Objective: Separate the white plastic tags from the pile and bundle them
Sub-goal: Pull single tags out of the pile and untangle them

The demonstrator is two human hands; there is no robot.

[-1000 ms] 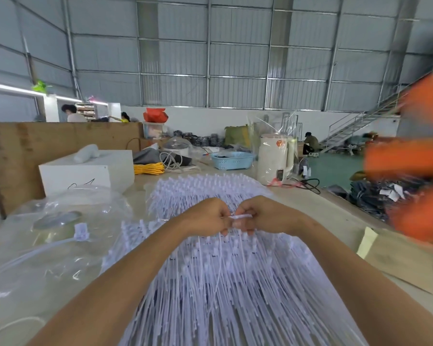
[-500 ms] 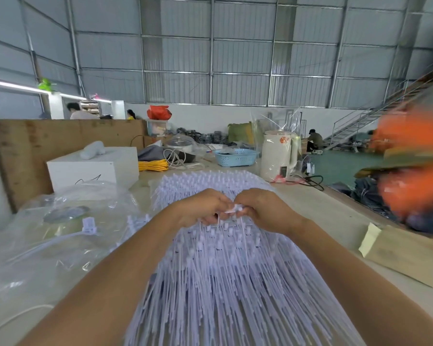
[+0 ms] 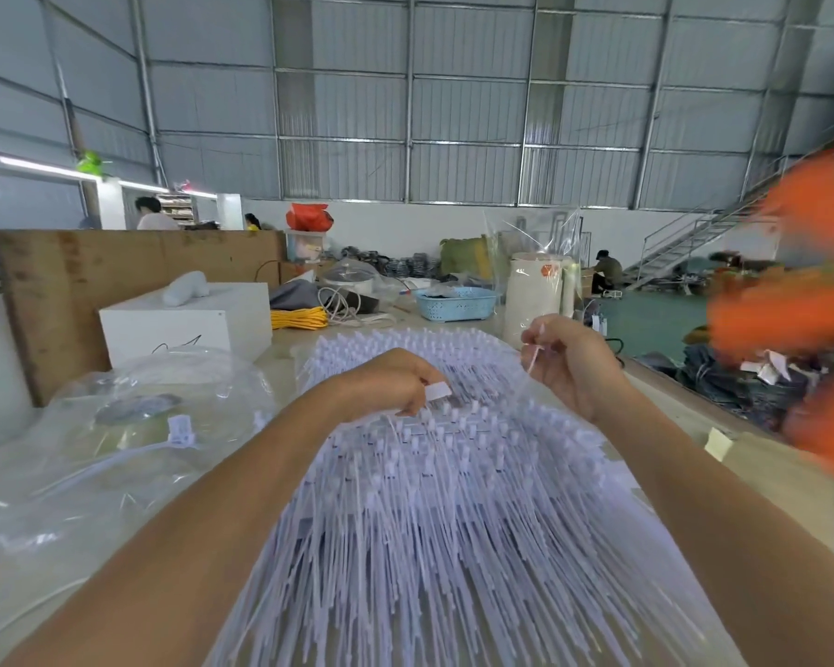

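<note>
Matt white plastic tags (image 3: 453, 522); glossy clear plastic bag (image 3: 116, 450); seemingly rough wooden board (image 3: 131, 276).

Both forearms are bare to the hands (image 3: 391, 385), with no sleeves, gloves, or jewellery visible.

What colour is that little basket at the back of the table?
Light blue, with a perforated lattice wall: the basket shows best in the head view.

White tags (image 3: 453, 522), blue basket (image 3: 456, 304), yellow cord (image 3: 299, 318)
</note>
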